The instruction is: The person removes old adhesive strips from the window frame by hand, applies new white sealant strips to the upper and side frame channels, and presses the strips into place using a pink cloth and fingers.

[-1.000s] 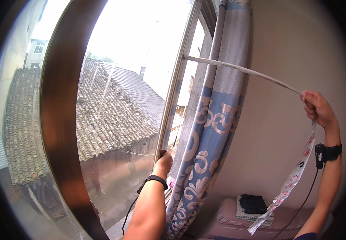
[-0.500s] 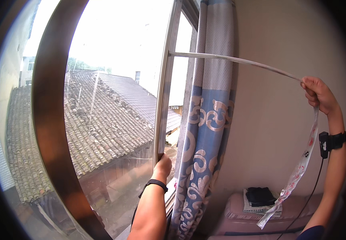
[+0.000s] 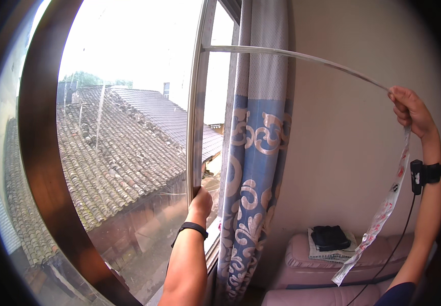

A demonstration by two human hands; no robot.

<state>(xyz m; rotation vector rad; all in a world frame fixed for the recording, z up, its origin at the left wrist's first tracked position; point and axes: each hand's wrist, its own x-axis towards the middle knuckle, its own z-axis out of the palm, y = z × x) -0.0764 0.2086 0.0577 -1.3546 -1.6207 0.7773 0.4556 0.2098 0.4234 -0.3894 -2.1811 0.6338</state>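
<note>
A strip (image 3: 382,214), likely light, bendy and slippery, is arching from the window frame (image 3: 195,127) to the upper right, where the right hand (image 3: 414,111) is pinching it mid-length, probably the best hold, while the left hand's (image 3: 201,204) fingers are gripping the frame, lower centre.

The left hand (image 3: 201,204) and right hand (image 3: 411,109) are bare. The left wrist carries a narrow black band (image 3: 195,227); a dark part at its outer side, mostly hidden, may be a module. The right forearm carries a wider black strap (image 3: 434,173) with a black rectangular housing (image 3: 416,177), marked with a pale patch. A thin black cable (image 3: 403,239) exits below. The right sleeve (image 3: 403,295) is dark navy.
</note>
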